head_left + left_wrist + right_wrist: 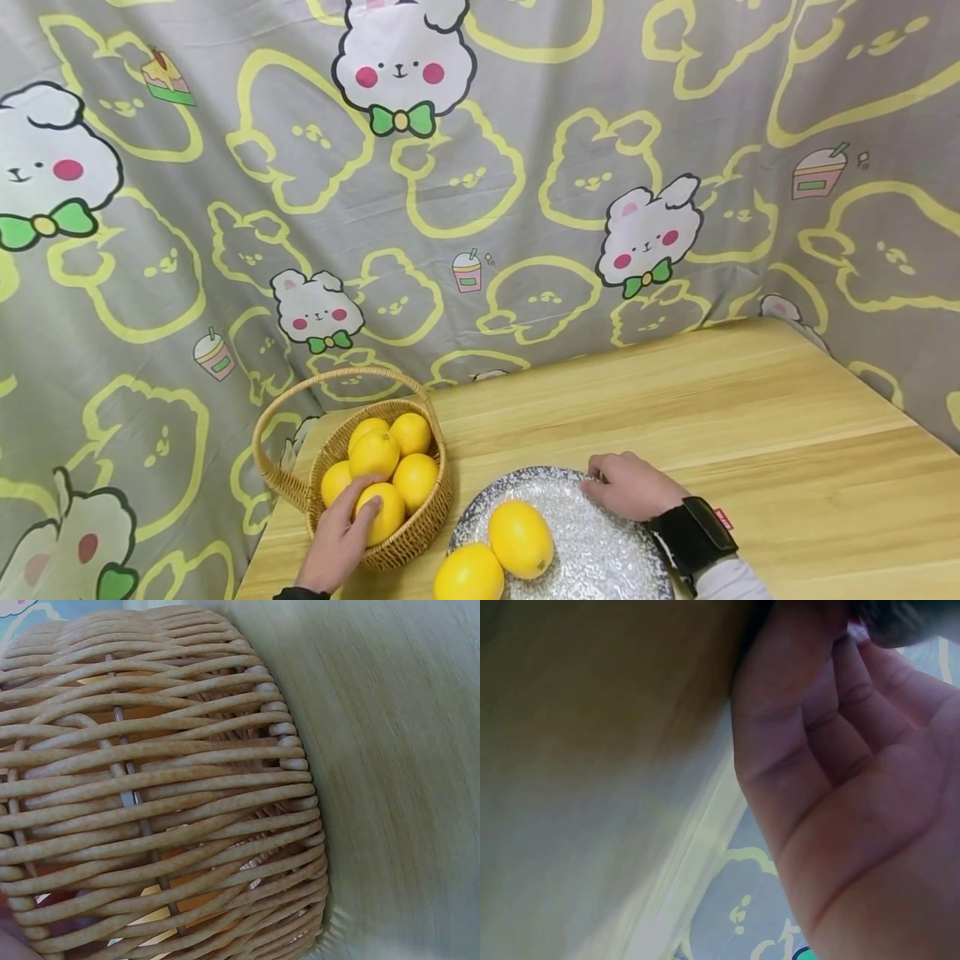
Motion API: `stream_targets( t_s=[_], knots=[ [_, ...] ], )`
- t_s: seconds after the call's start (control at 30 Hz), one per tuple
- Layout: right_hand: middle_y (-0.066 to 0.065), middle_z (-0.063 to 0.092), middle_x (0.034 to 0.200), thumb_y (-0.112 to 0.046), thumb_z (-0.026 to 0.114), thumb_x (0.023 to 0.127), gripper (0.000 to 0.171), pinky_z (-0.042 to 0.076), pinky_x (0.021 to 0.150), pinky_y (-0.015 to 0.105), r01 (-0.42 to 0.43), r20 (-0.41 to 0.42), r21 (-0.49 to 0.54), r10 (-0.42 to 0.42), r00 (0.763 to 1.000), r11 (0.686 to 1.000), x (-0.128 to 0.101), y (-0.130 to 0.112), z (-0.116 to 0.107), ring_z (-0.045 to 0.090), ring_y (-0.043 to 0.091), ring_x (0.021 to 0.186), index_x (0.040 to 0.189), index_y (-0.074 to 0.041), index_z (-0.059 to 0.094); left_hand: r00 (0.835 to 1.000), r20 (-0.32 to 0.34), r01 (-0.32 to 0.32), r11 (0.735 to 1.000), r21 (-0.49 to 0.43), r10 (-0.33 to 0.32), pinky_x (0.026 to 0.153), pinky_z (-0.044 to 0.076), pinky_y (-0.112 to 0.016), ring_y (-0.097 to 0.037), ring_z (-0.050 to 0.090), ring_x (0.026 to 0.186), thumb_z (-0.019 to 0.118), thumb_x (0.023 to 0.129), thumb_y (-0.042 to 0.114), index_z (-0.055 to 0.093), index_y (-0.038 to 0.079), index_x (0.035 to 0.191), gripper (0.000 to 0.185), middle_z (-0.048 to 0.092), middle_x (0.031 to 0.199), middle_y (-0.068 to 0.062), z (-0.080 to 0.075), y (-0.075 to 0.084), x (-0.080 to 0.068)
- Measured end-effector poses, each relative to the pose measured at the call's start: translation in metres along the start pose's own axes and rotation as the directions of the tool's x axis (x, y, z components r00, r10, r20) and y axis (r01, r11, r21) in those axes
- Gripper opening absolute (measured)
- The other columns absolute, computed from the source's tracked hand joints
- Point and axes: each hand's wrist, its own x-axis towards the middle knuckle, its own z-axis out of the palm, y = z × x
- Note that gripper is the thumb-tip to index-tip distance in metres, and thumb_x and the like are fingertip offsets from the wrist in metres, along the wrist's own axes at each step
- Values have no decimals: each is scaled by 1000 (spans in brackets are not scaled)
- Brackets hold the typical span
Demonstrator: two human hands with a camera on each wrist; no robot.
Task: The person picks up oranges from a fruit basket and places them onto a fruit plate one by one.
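A woven basket [420, 525] with a hoop handle sits at the table's near left and holds several lemons. My left hand [358, 504] reaches into it and curls round the front lemon [386, 512]. In the left wrist view only the basket's wicker wall [165, 795] shows. To its right lies a speckled grey plate [592, 542] carrying two lemons [521, 537] [468, 575]. My right hand [626, 486] grips the plate's far rim with curled fingers. The right wrist view shows that palm [855, 772] and the fingers bent onto the rim [907, 619].
The light wooden table [750, 433] stretches bare to the right and back. A grey cloth printed with cartoon rabbits [480, 167] hangs behind and around it. A black strap [693, 529] sits on my right wrist.
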Motion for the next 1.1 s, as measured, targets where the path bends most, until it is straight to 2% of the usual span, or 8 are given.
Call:
stream_targets(
  t_s=[0.2,0.57,0.93,1.1],
  knots=[
    [-1,58,69,-30,67,99,17,40,62,30,-9,-3,-9,9,1000,1000,1,-1,0,50,16,62,91,-15,67,999,-4,40,997,-71,-40,83,50,-24,-5,62,102,54,108,24,66,29,131,26,71,129,-4,-3,-1,-2],
    [0,55,66,-30,66,99,19,37,57,28,4,1,7,-4,1000,1000,-1,-1,-1,46,14,58,88,-16,64,993,29,115,983,-146,-111,82,50,-23,-7,61,102,46,111,26,64,25,134,30,69,131,-9,-8,2,-1],
    [-1,53,65,-30,66,99,19,36,57,27,20,-5,12,-20,1000,1000,-1,0,-1,45,14,58,87,-16,64,994,29,111,975,-194,-108,87,49,-22,-1,58,105,40,112,24,64,21,135,34,66,136,-9,-10,1,0],
    [-1,53,66,-29,66,100,18,36,57,28,15,3,20,-15,1000,1000,0,1,0,45,14,58,89,-15,64,994,47,106,961,-257,-97,87,50,-22,1,58,105,33,112,22,62,15,137,38,64,136,-11,-12,-1,-1]
  ],
)
